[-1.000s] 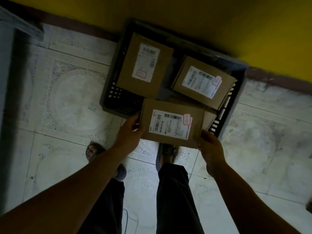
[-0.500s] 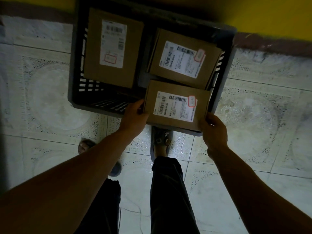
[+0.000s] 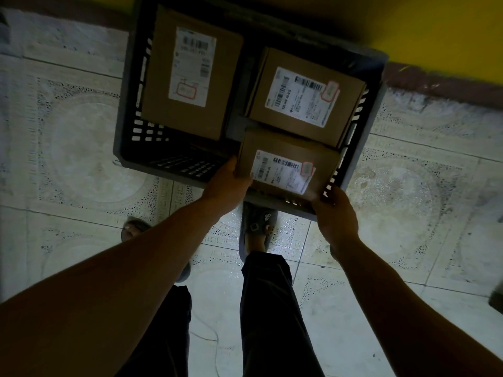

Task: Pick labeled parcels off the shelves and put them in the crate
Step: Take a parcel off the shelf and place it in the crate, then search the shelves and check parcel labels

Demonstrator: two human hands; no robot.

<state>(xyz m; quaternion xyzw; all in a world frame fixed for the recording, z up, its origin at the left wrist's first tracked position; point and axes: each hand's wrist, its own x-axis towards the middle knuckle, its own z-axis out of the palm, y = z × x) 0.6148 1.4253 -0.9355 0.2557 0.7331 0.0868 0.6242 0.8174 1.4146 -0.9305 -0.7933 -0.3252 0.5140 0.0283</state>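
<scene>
Parcel (image 3: 283,161) in near-right corner of crate (image 3: 121,142), label up; resting or not, cannot tell. Left hand (image 3: 228,183) grips its left edge, right hand (image 3: 336,213) clamps its near-right corner: two-sided hold likely keeps it level. Far-left parcel (image 3: 190,74), far-right parcel (image 3: 304,99) occupy crate's far side, leaving this gap.

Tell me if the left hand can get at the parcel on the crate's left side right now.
Probably yes, once freed: the left hand grips the near parcel, but the left parcel lies uncovered in the open-topped crate, with only bare crate floor between them.
</scene>
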